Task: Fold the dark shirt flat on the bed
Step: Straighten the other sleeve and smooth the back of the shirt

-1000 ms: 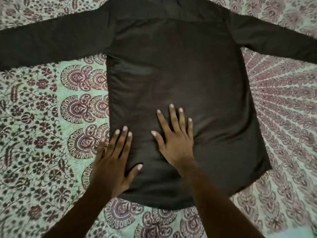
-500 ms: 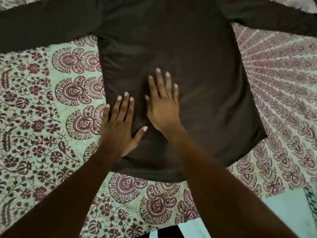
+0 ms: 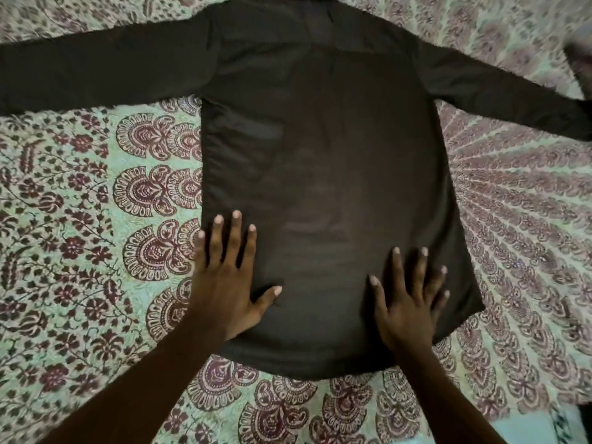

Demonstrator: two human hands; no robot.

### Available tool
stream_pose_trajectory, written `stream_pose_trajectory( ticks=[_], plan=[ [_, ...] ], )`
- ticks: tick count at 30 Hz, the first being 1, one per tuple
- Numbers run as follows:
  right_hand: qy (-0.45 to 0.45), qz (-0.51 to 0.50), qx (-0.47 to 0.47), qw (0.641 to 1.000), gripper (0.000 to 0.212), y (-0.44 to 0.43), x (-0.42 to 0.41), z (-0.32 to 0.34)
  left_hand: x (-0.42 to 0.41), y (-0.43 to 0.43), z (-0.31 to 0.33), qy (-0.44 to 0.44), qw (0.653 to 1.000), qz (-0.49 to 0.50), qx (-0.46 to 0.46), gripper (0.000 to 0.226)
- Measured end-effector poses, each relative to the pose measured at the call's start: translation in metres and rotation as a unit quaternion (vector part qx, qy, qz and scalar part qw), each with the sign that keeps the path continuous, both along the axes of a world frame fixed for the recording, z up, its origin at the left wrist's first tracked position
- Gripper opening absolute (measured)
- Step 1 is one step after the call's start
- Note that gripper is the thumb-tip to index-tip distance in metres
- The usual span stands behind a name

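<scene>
Head view: the dark shirt (image 3: 320, 155) lies back-up, spread flat on the bed (image 3: 80, 219), collar toward the far edge and hem toward the near edge, its long axis running straight away from the person. Neither grip holds anything: the left hand (image 3: 224, 283) and right hand (image 3: 407, 312) press flat, fingers straight and spread, on the lower body just above the hem. The left hand sits at the left side seam, nearer the left sleeve (image 3: 96, 72); the right hand is nearer the right sleeve (image 3: 512, 100).
</scene>
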State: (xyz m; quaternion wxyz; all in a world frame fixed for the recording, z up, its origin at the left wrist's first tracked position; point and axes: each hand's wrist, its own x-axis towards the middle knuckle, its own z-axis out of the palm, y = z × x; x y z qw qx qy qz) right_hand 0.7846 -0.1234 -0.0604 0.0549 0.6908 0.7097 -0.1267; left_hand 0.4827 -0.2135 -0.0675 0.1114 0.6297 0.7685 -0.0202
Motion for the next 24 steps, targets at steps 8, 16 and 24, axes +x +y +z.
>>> stream_pose_trajectory(
  ticks=[8, 16, 24],
  plan=[
    [0.049, 0.262, 0.027, 0.964, 0.064, 0.086, -0.050, -0.024, 0.049, 0.012, -0.016, -0.009, 0.998, -0.065, 0.023, 0.097],
    [0.032, -0.136, 0.009, 0.990, 0.074, 0.041, 0.065, -0.011, 0.054, 0.005, -0.008, 0.015, 0.999, -0.046, 0.022, 0.097],
    [0.144, 0.087, 0.059, 0.984, 0.073, 0.163, -0.060, -0.012, 0.056, 0.006, -0.010, 0.034, 0.998, -0.045, 0.023, 0.096]
  ],
)
